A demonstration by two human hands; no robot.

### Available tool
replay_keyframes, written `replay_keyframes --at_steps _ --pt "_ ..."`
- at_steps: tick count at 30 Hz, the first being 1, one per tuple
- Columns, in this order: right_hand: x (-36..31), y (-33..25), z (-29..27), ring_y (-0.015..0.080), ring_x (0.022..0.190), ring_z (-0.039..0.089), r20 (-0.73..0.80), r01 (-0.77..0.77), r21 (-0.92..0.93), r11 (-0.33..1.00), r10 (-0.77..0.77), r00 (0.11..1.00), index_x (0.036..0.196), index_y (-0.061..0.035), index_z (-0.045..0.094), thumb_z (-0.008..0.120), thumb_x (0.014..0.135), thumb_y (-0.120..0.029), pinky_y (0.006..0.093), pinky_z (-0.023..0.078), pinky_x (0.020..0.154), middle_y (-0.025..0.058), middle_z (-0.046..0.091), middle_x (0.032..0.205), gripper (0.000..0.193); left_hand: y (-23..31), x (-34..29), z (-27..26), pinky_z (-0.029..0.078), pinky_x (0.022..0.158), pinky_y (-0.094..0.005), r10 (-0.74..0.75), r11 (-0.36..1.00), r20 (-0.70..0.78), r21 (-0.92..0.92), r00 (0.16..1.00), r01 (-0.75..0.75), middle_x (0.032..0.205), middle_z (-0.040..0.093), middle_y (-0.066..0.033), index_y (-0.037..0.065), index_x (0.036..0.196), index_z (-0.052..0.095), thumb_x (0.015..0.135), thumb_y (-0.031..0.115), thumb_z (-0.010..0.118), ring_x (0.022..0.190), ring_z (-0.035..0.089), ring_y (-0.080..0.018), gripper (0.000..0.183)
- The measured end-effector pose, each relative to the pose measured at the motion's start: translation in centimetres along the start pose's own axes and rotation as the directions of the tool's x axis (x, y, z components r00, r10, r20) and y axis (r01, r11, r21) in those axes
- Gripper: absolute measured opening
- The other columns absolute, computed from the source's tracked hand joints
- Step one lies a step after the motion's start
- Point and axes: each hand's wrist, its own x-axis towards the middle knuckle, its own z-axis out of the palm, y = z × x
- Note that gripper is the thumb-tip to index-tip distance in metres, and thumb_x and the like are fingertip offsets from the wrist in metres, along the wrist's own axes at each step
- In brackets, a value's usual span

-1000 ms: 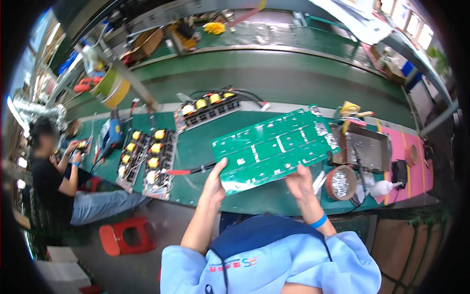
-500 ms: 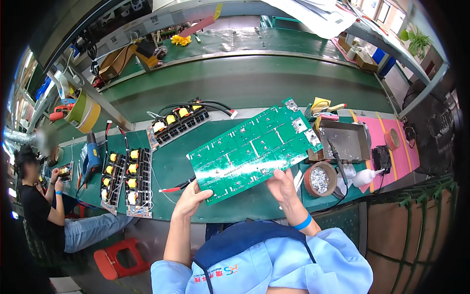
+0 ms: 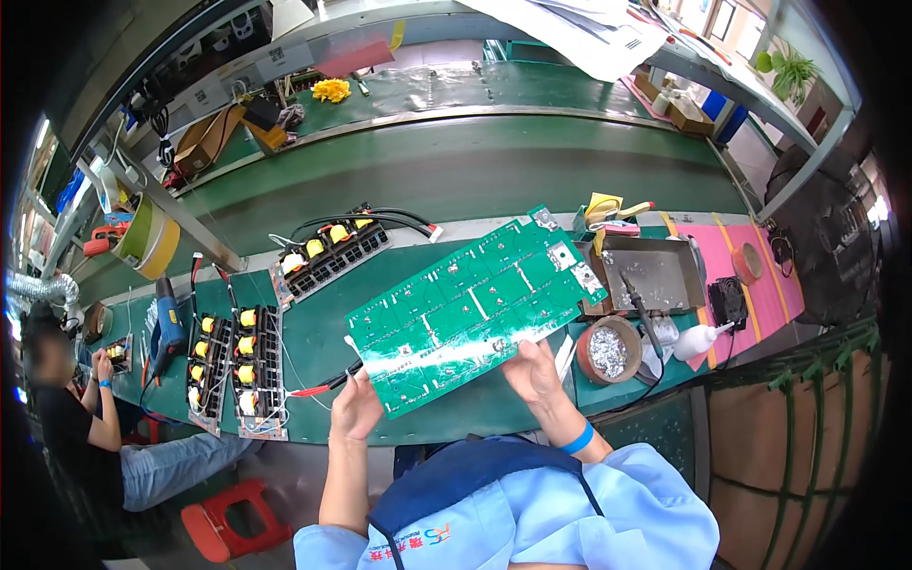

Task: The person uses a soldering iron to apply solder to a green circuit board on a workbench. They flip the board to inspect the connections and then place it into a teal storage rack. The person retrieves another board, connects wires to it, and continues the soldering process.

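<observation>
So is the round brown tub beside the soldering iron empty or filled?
The round brown tub is at least partly filled: silvery bits show through its open top. How deep they go, I cannot tell.

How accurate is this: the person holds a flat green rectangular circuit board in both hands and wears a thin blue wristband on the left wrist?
Only the wrist is wrong: the head view shows the thin blue wristband on the wrist of the right hand. That hand and the left hand do hold the flat green rectangular circuit board.
</observation>
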Motion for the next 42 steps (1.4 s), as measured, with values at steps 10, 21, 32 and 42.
replay_keyframes --at_steps 10,21,32,42 --pt "-1.0 0.8 -0.4 0.0269 0.113 0.042 0.039 -0.031 -0.069 0.997 0.034 0.999 0.127 -0.0078 0.029 0.058 0.071 -0.009 0.0458 0.035 0.093 0.0104 0.041 0.123 0.064 -2.0 0.6 0.1 0.039 0.091 -0.0424 -0.009 0.995 -0.208 -0.101 0.978 -0.013 0.121 0.045 -0.0129 0.005 0.123 0.039 0.072 0.044 0.064 0.11 0.045 -0.0271 0.069" --pt "-1.2 0.9 -0.9 0.0267 0.111 0.043 0.007 -0.082 -0.065 0.995 0.083 0.997 0.126 -0.006 0.03 0.06 0.07 -0.012 0.0445 0.036 0.093 0.0104 0.043 0.121 0.064 -2.3 -0.3 0.6 0.04 0.09 -0.0428 -0.012 0.991 -0.217 -0.136 0.976 -0.018 0.117 0.048 -0.0148 0.001 0.12 0.04 0.073 0.034 0.064 0.105 0.049 -0.0276 0.062" --pt "-0.4 0.9 -1.2 0.0252 0.109 0.045 0.042 -0.122 -0.01 0.992 0.122 0.992 0.123 -0.0064 0.035 0.063 0.07 -0.017 0.0442 0.036 0.091 0.0087 0.045 0.118 0.061 -2.6 -0.4 2.1 0.044 0.086 -0.0398 0.03 0.971 -0.211 -0.224 0.977 -0.079 0.113 0.051 -0.0164 -0.002 0.118 0.041 0.072 0.018 0.057 0.1 0.053 -0.0275 0.053" --pt "0.4 -3.3 -0.2 0.0194 0.108 0.044 0.044 -0.213 -0.344 0.914 0.242 0.969 0.125 -0.0082 0.03 0.053 0.082 -0.032 0.0395 0.035 0.088 0.0059 0.045 0.12 0.055 -3.2 -0.6 0.9 0.044 0.085 -0.0445 0.184 0.952 -0.29 -0.186 0.939 -0.244 0.115 0.049 -0.0191 -0.002 0.12 0.039 0.068 0.022 0.056 0.1 0.052 -0.0324 0.059"
